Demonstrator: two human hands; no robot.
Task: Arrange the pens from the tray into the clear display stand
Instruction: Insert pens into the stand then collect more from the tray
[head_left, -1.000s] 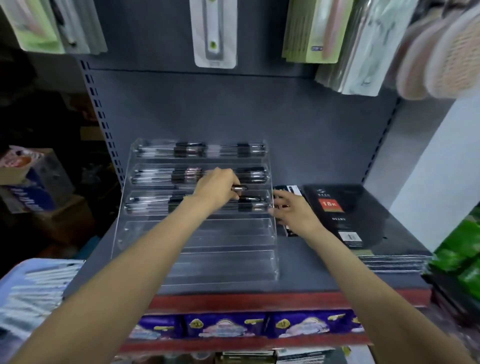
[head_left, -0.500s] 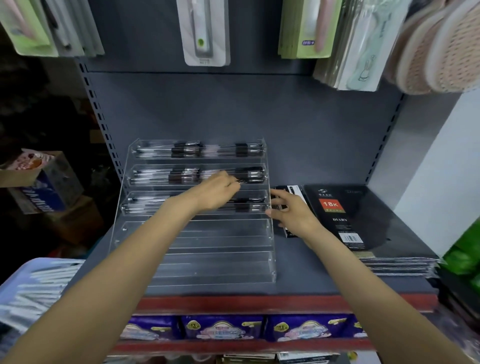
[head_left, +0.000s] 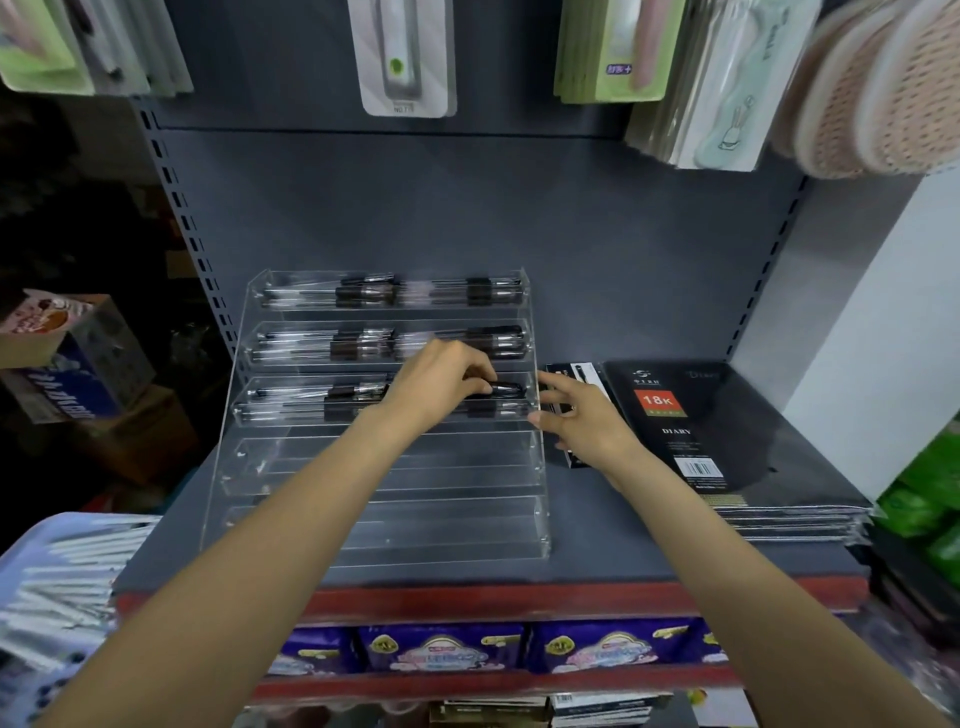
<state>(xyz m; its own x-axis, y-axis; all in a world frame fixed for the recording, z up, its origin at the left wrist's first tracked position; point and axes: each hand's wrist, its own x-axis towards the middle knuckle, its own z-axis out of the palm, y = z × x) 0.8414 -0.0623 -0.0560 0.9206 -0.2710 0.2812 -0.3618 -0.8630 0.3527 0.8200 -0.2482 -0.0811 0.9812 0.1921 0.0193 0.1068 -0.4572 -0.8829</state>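
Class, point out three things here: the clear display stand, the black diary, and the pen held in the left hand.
clear display stand (head_left: 384, 525): head view, empty front tier.
black diary (head_left: 727, 410): head view, cover's middle.
pen (head_left: 506, 387): head view, dark end beyond the left hand (head_left: 441, 384).

We are reading "18K" in white on an orange label and "DIARY" below it, both on the black notebook cover.

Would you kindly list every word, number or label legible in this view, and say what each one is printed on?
"18K": orange patch on the black notebook cover.
"DIARY": white print on that cover, below the patch.
Barcode sticker on the cover: digits too small.
Purple packets under the shelf: blurred.
Hanging card: print too blurred to read.
Left cardboard box: unreadable.
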